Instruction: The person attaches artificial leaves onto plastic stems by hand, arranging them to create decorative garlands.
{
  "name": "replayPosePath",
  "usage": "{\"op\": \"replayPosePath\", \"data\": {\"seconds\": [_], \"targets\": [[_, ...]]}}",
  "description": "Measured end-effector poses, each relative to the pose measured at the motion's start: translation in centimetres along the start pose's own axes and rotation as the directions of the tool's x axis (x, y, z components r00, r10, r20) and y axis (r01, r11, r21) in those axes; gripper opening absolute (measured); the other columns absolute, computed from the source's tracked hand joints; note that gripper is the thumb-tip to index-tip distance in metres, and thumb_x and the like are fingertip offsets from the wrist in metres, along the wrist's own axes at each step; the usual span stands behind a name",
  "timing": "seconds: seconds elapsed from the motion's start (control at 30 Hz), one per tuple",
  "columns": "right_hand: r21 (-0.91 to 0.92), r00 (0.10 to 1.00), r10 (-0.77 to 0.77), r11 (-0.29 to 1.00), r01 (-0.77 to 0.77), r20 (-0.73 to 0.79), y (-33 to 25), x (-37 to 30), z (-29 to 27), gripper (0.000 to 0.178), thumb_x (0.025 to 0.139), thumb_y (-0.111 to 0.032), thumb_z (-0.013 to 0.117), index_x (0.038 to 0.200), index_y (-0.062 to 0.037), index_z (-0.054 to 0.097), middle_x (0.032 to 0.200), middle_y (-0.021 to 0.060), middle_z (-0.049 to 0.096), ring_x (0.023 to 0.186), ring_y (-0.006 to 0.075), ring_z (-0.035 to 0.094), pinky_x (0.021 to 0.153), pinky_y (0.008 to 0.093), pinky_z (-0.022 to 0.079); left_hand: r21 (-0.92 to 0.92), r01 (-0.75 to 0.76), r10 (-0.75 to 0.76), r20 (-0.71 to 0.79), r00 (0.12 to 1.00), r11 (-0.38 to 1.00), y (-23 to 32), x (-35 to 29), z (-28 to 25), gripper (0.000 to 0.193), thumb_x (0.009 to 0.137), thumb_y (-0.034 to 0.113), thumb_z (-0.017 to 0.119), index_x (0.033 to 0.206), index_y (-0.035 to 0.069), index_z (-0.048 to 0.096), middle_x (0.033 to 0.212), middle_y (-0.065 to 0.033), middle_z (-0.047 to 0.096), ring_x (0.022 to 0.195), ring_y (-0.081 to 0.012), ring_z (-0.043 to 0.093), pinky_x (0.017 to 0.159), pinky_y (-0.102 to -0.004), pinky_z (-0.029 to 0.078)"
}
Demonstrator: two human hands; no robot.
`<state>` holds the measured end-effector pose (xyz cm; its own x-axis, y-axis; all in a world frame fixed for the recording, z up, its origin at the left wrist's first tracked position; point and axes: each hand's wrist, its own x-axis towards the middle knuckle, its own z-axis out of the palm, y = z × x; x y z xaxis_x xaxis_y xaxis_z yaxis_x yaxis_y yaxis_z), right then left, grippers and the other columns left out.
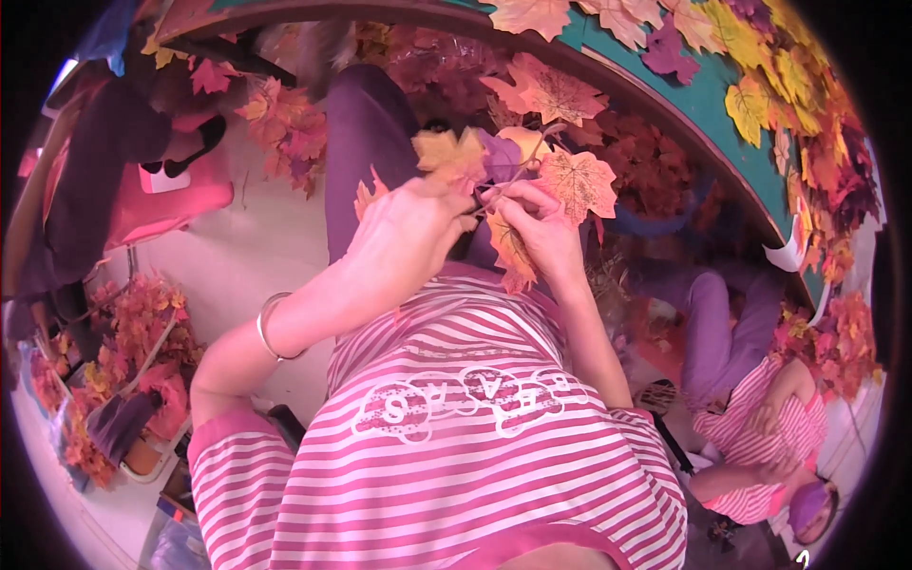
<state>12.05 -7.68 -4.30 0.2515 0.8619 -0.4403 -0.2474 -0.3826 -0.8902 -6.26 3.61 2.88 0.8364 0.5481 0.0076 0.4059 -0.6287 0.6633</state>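
Both my hands meet in front of my striped shirt, above my lap, at the thin stem of an artificial maple leaf garland (578, 182). My left hand (413, 228), with a bracelet on its wrist, has its fingers closed at the stem. Opposite it, my right hand (543, 228) pinches the same stem between thumb and fingers. Orange leaves fan out above and beside the right hand, and one orange leaf (511, 249) hangs below its fingers. A yellow-orange leaf (451, 157), blurred, and a purple leaf (500, 157) stick up above the left hand. My fingertips partly hide the stem.
A green table (608, 43) with a brown edge curves across the top right, bearing yellow leaves (788, 71). Leaf heaps (128, 328) lie at left, near a red stool (180, 204). Another person (750, 408) in a striped shirt sits at right.
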Motion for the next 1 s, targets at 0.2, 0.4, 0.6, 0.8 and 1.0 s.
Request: {"op": "replayPosePath", "data": {"seconds": [0.2,0.4,0.6,0.8,1.0], "targets": [[-0.032,0.988,-0.142,0.989,0.144,0.062,0.2,-0.2,-0.9,0.015,0.098,-0.007,0.064,0.112,-0.0031,0.070,0.098,0.0039,0.069,0.097,0.0099,0.064,0.093,0.0267,0.050,-0.556,0.374,-0.179,0.373,0.910,0.742,-3.1,1.3,2.6,0.019,0.089,0.010,0.070,0.103,-0.003,0.074,0.081,-0.0134,0.073,0.071,-0.0172,0.069,0.066,-0.0341,0.053],[-0.342,0.984,-0.178,0.925,0.164,-0.012,-1.1,-1.6,-2.0,0.033,0.087,-0.012,0.078,0.120,-0.0094,0.073,0.066,-0.0031,0.053,0.062,0.0037,0.048,0.058,0.0216,0.039,-0.635,0.425,-0.209,0.388,0.897,0.644,-3.4,2.5,2.5,0.017,0.096,0.009,0.069,0.103,-0.007,0.072,0.075,-0.0021,0.067,0.068,-0.0066,0.061,0.061,-0.0243,0.049],[-0.485,0.927,-0.289,0.791,0.372,0.239,-2.5,-5.8,-0.4,0.029,0.075,-0.001,0.081,0.103,-0.0040,0.075,0.072,0.0024,0.058,0.062,0.0077,0.049,0.055,0.0259,0.039,-0.731,0.471,-0.252,0.398,0.882,0.493,-5.0,3.4,4.1,0.020,0.096,0.011,0.070,0.107,-0.006,0.066,0.078,-0.0022,0.067,0.068,-0.0049,0.060,0.063,-0.0200,0.049],[0.136,0.975,-0.130,0.985,0.106,0.180,-1.3,-7.5,2.6,0.016,0.090,0.007,0.065,0.104,0.0005,0.066,0.089,0.0031,0.062,0.073,0.0078,0.058,0.063,0.0224,0.046,-0.748,0.429,-0.303,0.311,0.901,0.507,-4.1,4.4,4.9,0.015,0.095,0.008,0.070,0.094,-0.006,0.068,0.072,-0.0036,0.068,0.063,-0.0077,0.062,0.059,-0.0238,0.052],[-0.013,0.992,0.119,0.993,-0.118,0.044,-1.1,-4.5,1.7,0.017,0.099,-0.014,0.066,0.108,-0.0014,0.060,0.083,0.0001,0.061,0.062,0.0032,0.053,0.054,0.0189,0.043,-0.705,0.398,-0.371,0.202,0.906,0.587,-3.8,4.1,5.1,0.016,0.092,0.009,0.072,0.094,-0.006,0.068,0.073,-0.0077,0.072,0.064,-0.0105,0.068,0.060,-0.0264,0.055]]}}
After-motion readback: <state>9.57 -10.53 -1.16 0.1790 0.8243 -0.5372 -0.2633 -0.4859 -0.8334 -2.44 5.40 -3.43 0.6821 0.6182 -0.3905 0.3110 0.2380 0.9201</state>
